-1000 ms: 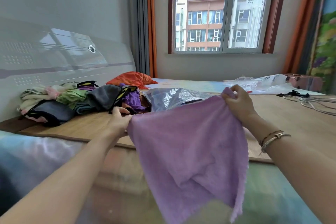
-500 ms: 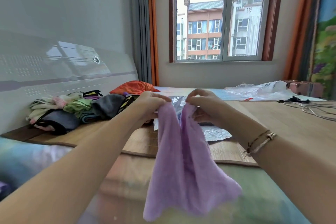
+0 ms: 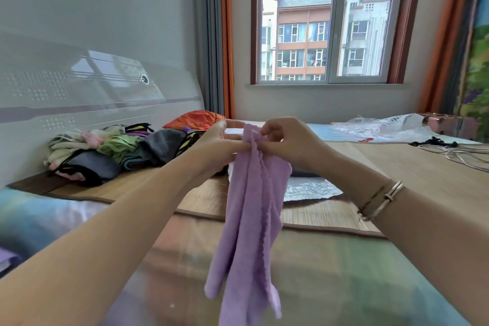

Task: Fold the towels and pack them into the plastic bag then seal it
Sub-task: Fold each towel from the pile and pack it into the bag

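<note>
A lilac towel (image 3: 248, 225) hangs folded in half lengthwise in front of me. My left hand (image 3: 219, 145) and my right hand (image 3: 285, 140) meet at its top edge, and both pinch the two upper corners together. Behind the towel a clear plastic bag (image 3: 307, 188) with dark cloth inside lies flat on the bamboo mat (image 3: 397, 167). A heap of other towels and cloths (image 3: 111, 148) lies at the left by the headboard.
An orange cloth (image 3: 195, 119) lies behind the heap. Loose clear plastic (image 3: 383, 127) and white cables (image 3: 460, 153) lie at the far right of the mat. The bed's near edge (image 3: 344, 272) is below the hanging towel.
My hands came together from wide apart, folding the spread towel in half. It now hangs as a narrow strip, with both top corners held at one spot.
</note>
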